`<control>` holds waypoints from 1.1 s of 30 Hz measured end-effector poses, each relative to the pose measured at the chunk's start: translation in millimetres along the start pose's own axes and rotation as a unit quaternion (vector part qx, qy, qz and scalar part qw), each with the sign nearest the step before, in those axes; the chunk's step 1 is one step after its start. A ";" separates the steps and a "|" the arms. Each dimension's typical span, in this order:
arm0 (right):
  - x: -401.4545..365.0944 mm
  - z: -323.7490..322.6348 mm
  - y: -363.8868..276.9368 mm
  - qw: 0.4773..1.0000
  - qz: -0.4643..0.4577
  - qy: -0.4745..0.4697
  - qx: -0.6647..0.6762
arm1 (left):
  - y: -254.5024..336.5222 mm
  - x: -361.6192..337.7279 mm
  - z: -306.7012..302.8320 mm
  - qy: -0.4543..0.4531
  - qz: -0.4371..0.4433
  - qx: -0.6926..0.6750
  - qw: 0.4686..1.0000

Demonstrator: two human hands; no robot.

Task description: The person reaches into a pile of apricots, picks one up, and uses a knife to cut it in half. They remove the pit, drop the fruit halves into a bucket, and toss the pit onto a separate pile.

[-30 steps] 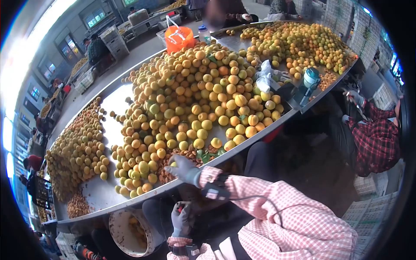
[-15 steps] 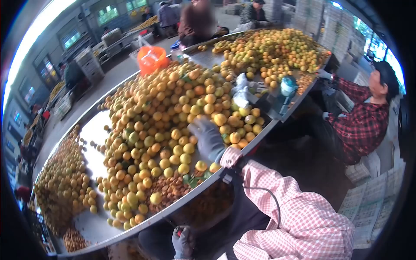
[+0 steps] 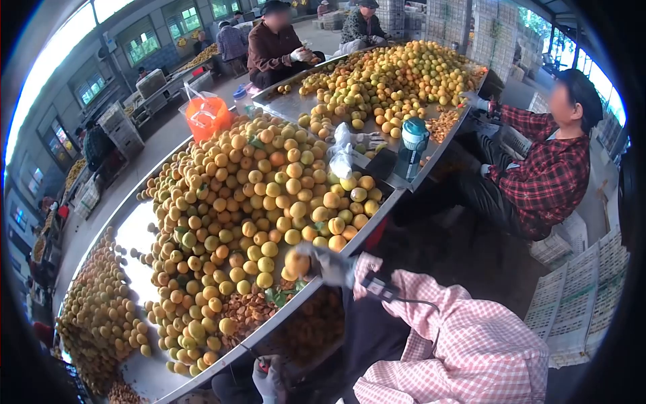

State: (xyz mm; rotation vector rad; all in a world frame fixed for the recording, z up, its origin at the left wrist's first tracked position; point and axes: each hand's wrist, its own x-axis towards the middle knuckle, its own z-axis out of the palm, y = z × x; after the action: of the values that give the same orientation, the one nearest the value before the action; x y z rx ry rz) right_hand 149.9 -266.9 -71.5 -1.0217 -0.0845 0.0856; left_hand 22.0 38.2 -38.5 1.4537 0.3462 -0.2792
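My right hand (image 3: 330, 264), in a grey glove, grips an apricot (image 3: 296, 263) just above the metal table's near rim (image 3: 356, 244). Below that rim, my left hand (image 3: 270, 385), also gloved, is closed around a small tool (image 3: 263, 365) with a red part at the handle and a thin dark shaft pointing up and left. The shaft's tip is too fine to make out. A large heap of yellow-orange apricots (image 3: 235, 182) covers the table in front of me. Brown apricot pits (image 3: 247, 311) lie along the near edge, with some green leaves (image 3: 274, 296) beside them.
A teal-lidded bottle (image 3: 412, 145), a white plastic bag (image 3: 341, 151) and an orange bucket (image 3: 207, 118) stand among the fruit. A person in a red checked shirt (image 3: 545, 175) sits at right; others sit across the table. Plastic crates (image 3: 572, 296) are stacked at lower right.
My right hand has come back from over the heap toward the near rim and now has an apricot in it. My left hand keeps its hold on the tool. The view has shifted.
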 end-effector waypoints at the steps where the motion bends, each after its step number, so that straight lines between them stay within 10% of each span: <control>1: -25.5 14.5 7.6 0.990 0.085 -0.054 0.103 | -13.7 14.4 -9.7 -0.025 0.046 0.016 0.999; 4: -88.9 68.5 2.8 0.937 0.269 -0.101 0.200 | -12.0 17.3 -1.9 -0.040 0.119 0.054 0.991; 10: -132.0 121.4 38.8 0.990 0.055 -0.106 -0.077 | 6.8 -21.1 30.9 0.014 0.297 0.516 0.804; 13: -148.6 119.8 66.2 0.993 0.109 0.007 -0.036 | 7.4 -32.7 36.8 -0.012 0.272 0.526 0.805; 22: -154.8 123.0 6.5 0.980 0.191 -0.052 -0.021 | 1.2 -41.2 30.0 -0.070 0.239 0.366 0.897; 33: -171.5 131.5 5.7 0.940 -0.066 -0.050 -0.330 | 21.7 -61.8 36.5 -0.034 0.345 0.566 0.748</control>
State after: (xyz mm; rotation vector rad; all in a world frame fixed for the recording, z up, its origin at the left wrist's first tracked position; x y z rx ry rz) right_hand -35.1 -171.4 -13.3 -1.6805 -0.2886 -0.0182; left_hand -24.1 2.6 8.7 2.6379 -0.5703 0.1210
